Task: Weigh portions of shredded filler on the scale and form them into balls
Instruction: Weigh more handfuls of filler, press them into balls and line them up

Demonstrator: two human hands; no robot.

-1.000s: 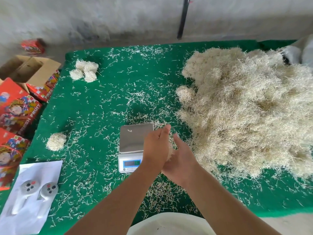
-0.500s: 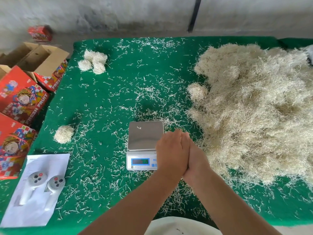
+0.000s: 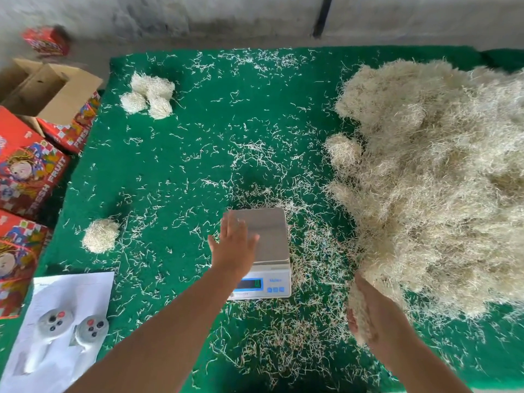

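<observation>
The open cardboard box (image 3: 42, 89) at far left shows nothing inside. My left hand (image 3: 235, 245) hovers flat, fingers straight, over the scale (image 3: 263, 251) — steel platform bare, display end toward me. My right hand (image 3: 374, 316) cups a wiry, pale clump at the near edge of the shredded filler heap (image 3: 433, 177). One finished ball (image 3: 100, 235) sits left — round, fuzzy.

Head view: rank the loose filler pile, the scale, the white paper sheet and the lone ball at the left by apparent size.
1. Loose filler pile, by far the largest.
2. White paper sheet; it lies nearer the camera, so its lead over the scale is unsure.
3. Scale.
4. Lone ball, smallest.
</observation>
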